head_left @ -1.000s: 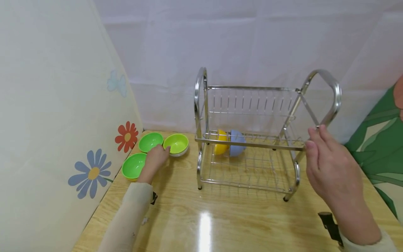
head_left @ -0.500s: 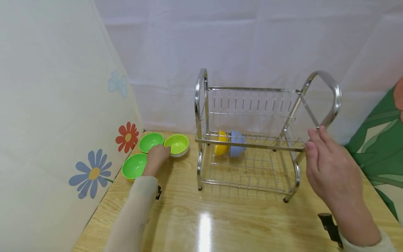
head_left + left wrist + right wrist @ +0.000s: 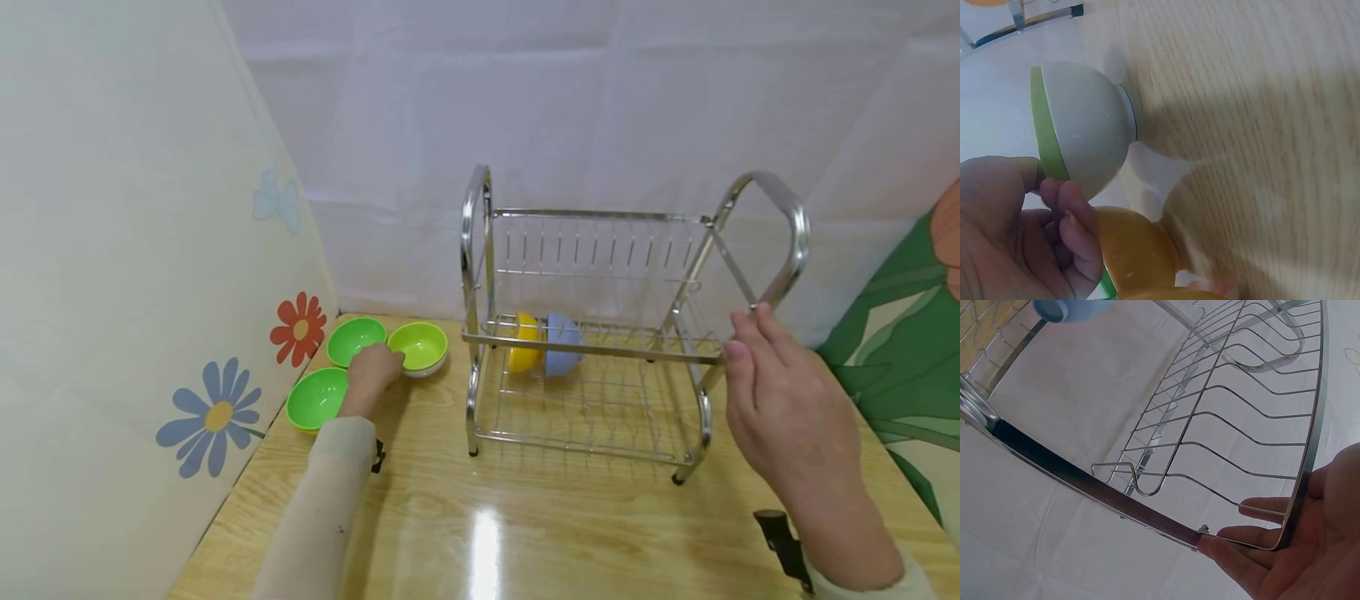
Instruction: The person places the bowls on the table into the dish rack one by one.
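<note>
My left hand [image 3: 372, 375] pinches the near-left rim of a lime-green bowl [image 3: 420, 343] between thumb and fingers. From the left wrist view, that bowl [image 3: 1085, 119] is white outside with a green rim band, its foot at the tabletop. Two green bowls, one behind [image 3: 352, 337] and one nearer [image 3: 313, 400], stand beside the hand; orange outsides [image 3: 1135, 250] show below it. My right hand [image 3: 798, 425] grips the front right corner of the upper tier of a metal dish rack [image 3: 592, 346]. In the right wrist view its fingers [image 3: 1247, 536] curl around the frame corner.
Inside the rack's lower tier, at the left, a yellow bowl [image 3: 523, 354] and a blue bowl [image 3: 561, 358] stand on their sides. The wooden table [image 3: 420, 517] meets a flower-patterned wall [image 3: 217, 300] at left and a white sheet [image 3: 600, 108] behind.
The left hand stays at the lime-green bowl's rim, its forearm slightly further right than a second ago. The right hand keeps its place on the rack. The head view has shifted slightly.
</note>
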Tool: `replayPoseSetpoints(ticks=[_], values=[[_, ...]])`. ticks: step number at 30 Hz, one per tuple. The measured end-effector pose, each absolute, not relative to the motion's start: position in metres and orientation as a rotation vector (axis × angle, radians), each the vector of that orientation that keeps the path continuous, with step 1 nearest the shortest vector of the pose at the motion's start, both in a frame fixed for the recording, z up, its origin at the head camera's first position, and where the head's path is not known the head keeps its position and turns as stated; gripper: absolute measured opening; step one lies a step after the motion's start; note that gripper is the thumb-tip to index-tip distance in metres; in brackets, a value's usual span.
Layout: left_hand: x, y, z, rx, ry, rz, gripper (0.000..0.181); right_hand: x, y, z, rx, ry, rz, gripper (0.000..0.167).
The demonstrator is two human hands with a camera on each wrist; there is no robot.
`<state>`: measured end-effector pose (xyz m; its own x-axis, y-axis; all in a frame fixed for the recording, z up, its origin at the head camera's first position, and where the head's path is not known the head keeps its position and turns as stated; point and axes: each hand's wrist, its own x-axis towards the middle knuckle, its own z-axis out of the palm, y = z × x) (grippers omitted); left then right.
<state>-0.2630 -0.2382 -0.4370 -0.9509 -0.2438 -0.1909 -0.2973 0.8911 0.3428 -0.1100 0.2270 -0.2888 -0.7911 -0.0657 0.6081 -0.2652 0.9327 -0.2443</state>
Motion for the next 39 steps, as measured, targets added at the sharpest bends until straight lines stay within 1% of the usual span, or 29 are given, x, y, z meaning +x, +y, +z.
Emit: replayPoseSetpoints(ticks=[4, 13, 22, 27, 39], values=[[-0.264, -0.24, -0.437, -0.429, 2.929, 0.595, 0.044, -0.11, 0.226, -0.29, 0.248, -2.434, 0.418, 0.045], [-0.262, -0.243, -0.437, -0.386, 2.966, 0.627, 0.053, -0.112, 0.227, -0.292, 0.237, -2.432, 0.453, 0.045], [-0.262, -0.246, -0.44, -0.359, 3.054, 0.606, 0.047, -0.112, 0.227, -0.291, 0.234, -2.433, 0.446, 0.045], [-0.262, -0.248, -0.438, -0.357, 3.072, 0.593, 0.047, -0.111, 0.227, -0.291, 0.229, -2.449, 0.452, 0.046], [-0.258, -0.251, -0.428, -0.411, 3.072, 0.737, 0.043, -0.111, 0.228, -0.29, 0.222, -2.465, 0.442, 0.046]])
